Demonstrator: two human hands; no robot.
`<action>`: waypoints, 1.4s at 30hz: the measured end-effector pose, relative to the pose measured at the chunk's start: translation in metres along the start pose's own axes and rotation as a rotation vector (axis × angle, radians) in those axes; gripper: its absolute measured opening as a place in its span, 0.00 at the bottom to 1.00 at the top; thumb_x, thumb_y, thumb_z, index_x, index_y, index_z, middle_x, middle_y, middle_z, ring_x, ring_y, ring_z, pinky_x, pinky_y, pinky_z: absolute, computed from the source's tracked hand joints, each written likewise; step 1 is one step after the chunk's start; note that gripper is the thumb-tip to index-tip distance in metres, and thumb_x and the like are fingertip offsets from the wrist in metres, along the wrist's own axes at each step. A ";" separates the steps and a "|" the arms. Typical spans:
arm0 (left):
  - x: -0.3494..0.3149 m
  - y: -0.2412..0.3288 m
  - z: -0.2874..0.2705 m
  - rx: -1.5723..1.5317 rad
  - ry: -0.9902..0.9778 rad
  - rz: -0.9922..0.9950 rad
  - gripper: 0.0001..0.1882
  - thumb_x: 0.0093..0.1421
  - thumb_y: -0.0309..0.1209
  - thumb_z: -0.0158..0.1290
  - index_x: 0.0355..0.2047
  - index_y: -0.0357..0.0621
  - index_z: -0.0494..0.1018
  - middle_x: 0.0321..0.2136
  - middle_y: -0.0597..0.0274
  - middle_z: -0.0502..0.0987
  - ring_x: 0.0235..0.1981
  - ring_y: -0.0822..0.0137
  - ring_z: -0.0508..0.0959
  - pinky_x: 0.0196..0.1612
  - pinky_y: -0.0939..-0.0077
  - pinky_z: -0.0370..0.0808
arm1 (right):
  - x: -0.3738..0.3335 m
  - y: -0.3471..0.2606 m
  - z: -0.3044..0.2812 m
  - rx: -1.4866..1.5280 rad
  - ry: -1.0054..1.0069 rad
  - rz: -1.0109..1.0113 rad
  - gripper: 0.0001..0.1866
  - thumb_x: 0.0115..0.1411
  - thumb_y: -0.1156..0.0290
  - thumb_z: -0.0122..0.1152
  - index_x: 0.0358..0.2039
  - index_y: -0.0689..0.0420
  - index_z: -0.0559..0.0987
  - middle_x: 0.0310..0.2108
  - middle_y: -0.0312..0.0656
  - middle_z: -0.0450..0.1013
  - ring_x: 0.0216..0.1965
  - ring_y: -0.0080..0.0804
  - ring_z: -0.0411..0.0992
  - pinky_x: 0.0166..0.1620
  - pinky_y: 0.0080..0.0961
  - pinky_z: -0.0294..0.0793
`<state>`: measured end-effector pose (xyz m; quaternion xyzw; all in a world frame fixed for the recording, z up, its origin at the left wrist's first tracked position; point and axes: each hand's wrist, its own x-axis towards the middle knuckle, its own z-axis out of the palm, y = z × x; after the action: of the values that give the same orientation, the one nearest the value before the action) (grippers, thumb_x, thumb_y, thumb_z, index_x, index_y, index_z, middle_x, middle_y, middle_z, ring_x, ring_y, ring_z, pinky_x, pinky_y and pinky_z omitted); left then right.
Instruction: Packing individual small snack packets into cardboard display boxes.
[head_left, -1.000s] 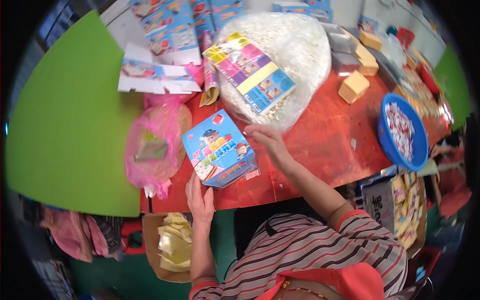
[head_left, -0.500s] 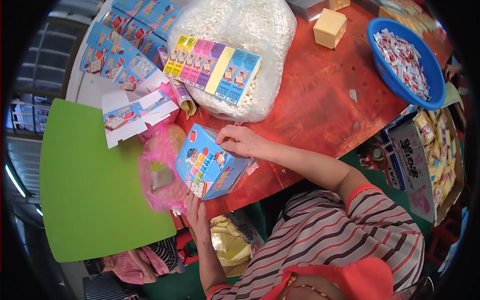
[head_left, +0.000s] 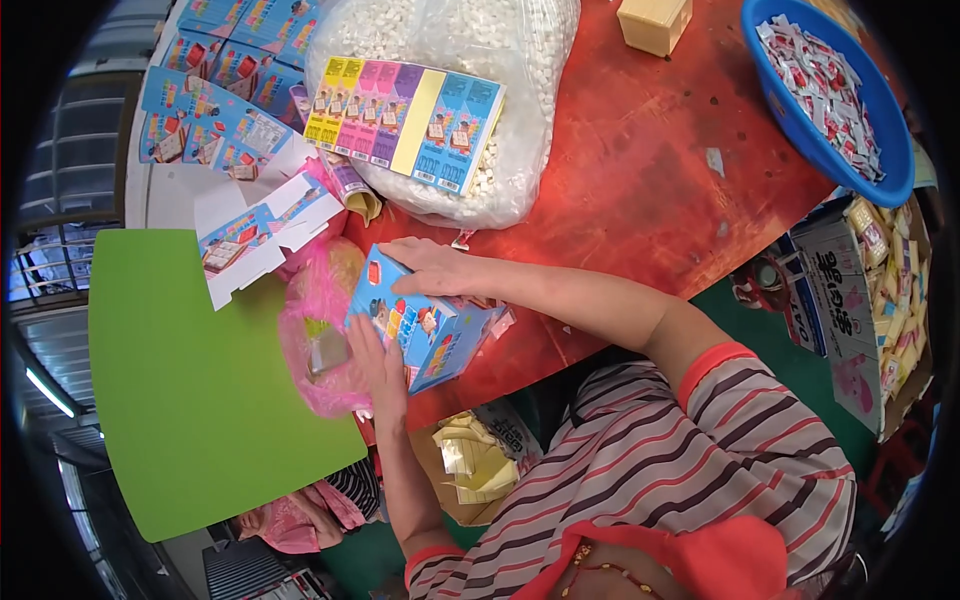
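A blue cardboard box (head_left: 447, 342) with colourful cartoon printing stands at the near edge of the red tabletop. My left hand (head_left: 378, 364) lies against its left side, fingers stretched out. On the box's far top edge rests my right hand (head_left: 432, 268), its fingers extended and flat on the card. Both hands touch the box without wrapping round it. A small pink-and-white packet (head_left: 502, 322) shows beside the box's right side. Just left of the box is a crumpled pink plastic bag (head_left: 322, 385).
Beyond the box sits a large clear bag of white pieces (head_left: 515, 150), with printed colour sheets (head_left: 405, 122) on it. Unfolded box blanks (head_left: 225, 120) lie far left. A green board (head_left: 200, 400) fills the left. At right are a blue basin (head_left: 895, 165) of packets and a carton (head_left: 848, 330).
My right hand has gone from bent fingers at the box's top edge to lying flat there. My left hand has slid up along the box's left side. The view has shifted slightly.
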<state>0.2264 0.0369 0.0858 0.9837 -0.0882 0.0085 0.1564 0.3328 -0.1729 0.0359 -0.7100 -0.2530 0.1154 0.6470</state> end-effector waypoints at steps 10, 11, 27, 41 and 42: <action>0.004 0.004 -0.001 0.068 -0.034 0.029 0.38 0.69 0.49 0.32 0.68 0.32 0.44 0.69 0.42 0.43 0.71 0.48 0.42 0.70 0.59 0.39 | 0.004 -0.003 -0.016 0.105 0.062 -0.041 0.39 0.57 0.58 0.54 0.66 0.60 0.56 0.67 0.53 0.49 0.68 0.49 0.50 0.67 0.41 0.49; 0.005 0.007 -0.001 0.045 -0.025 0.027 0.38 0.69 0.50 0.32 0.68 0.32 0.45 0.69 0.42 0.43 0.71 0.48 0.42 0.70 0.59 0.39 | -0.005 0.001 -0.020 0.105 0.059 -0.038 0.39 0.57 0.58 0.54 0.66 0.60 0.56 0.67 0.53 0.49 0.68 0.49 0.50 0.67 0.41 0.49; 0.014 0.033 -0.011 0.030 -0.078 0.270 0.41 0.64 0.60 0.35 0.68 0.45 0.51 0.69 0.43 0.44 0.70 0.42 0.42 0.67 0.40 0.34 | -0.035 0.011 -0.006 0.210 -0.083 -0.026 0.48 0.47 0.61 0.55 0.69 0.58 0.51 0.62 0.55 0.54 0.66 0.53 0.51 0.65 0.40 0.51; 0.021 0.037 -0.021 0.164 -0.239 0.359 0.44 0.61 0.66 0.35 0.68 0.47 0.54 0.70 0.46 0.43 0.71 0.42 0.40 0.66 0.36 0.34 | -0.039 0.011 -0.019 -0.055 -0.333 -0.026 0.49 0.55 0.59 0.52 0.71 0.53 0.37 0.70 0.63 0.31 0.71 0.59 0.30 0.69 0.45 0.42; 0.021 0.040 -0.021 0.168 -0.237 0.350 0.44 0.61 0.66 0.35 0.67 0.47 0.54 0.70 0.46 0.44 0.70 0.42 0.40 0.65 0.36 0.33 | -0.038 0.010 -0.019 -0.086 -0.305 -0.053 0.48 0.55 0.59 0.53 0.71 0.54 0.39 0.70 0.63 0.32 0.71 0.60 0.32 0.69 0.45 0.43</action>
<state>0.2407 0.0027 0.1192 0.9570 -0.2745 -0.0728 0.0586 0.3125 -0.2085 0.0221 -0.7044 -0.3716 0.1938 0.5729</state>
